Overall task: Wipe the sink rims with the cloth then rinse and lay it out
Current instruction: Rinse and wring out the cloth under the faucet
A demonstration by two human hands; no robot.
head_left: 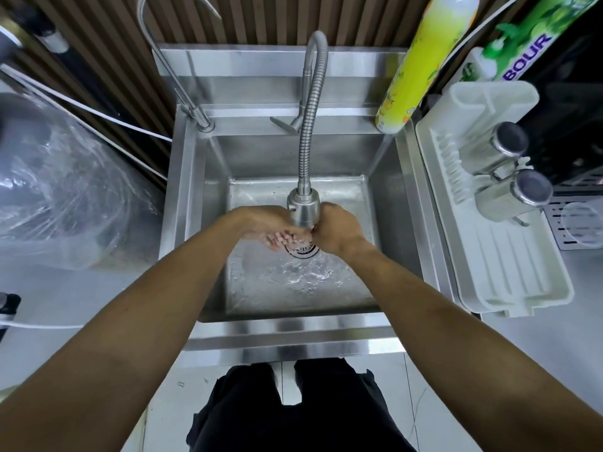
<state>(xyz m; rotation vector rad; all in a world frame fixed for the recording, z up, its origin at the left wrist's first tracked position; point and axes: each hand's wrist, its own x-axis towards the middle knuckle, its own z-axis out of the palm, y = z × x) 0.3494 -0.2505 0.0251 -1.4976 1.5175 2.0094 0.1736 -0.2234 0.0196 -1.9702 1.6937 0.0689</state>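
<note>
Green pack [535,37] lettered "BOUR" stands right of sink [293,331].

I see both hands meeting under the faucet head [303,208] — left hand [261,223] flat, right hand [336,228] curled on something pinkish, blurred — over the sink [192,177] drain [303,249].

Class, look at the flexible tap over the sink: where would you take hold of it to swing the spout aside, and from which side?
Grip the smooth spray head at the end of the ribbed hose, probably from the front, wrapping a hand round its cylindrical body. It hangs low over the drain, nearest the person, and both hands are already beside it.
</note>
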